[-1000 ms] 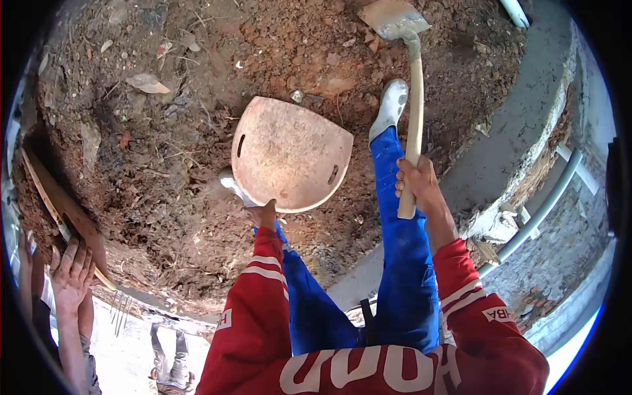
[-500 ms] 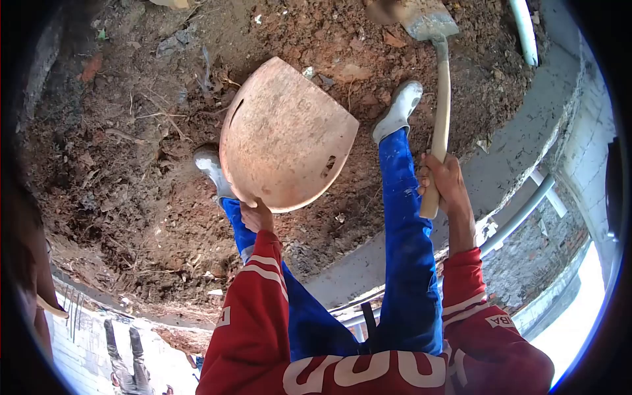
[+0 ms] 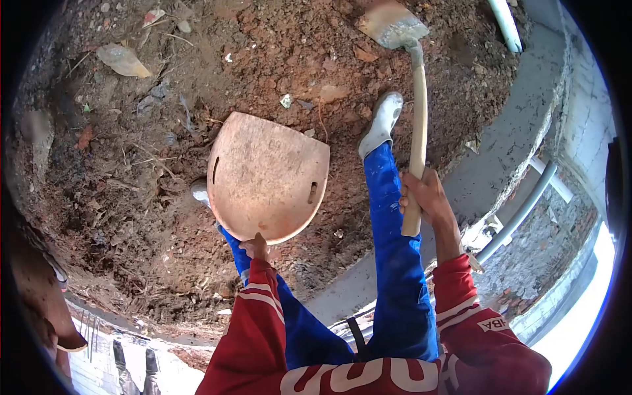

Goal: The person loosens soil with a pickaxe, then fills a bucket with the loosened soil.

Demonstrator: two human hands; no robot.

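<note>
My left hand [image 3: 255, 247] grips the near rounded edge of a worn, pinkish-brown scoop pan [image 3: 266, 178], its thumb over the rim. The pan has a slot in each side, a straight far edge and no load on its surface. My right hand [image 3: 426, 195] is closed around the lower part of a shovel's pale wooden handle [image 3: 419, 125]. That handle points away from me, and the dirt-stained metal shovel blade [image 3: 393, 26] lies over the soil at the top of the view.
White boots [image 3: 382, 125] stand on loose reddish soil [image 3: 296, 72] with roots and stones. A concrete ledge [image 3: 487, 164] curves along the right, with a pale pipe [image 3: 505, 25] near its top. At lower left, part of another person [image 3: 52, 303] shows.
The scoop pan has shifted left and lower in view, lying more level with its straight edge facing away. The shovel also appears farther left, with its blade more fully in view. Both grips stay closed.
</note>
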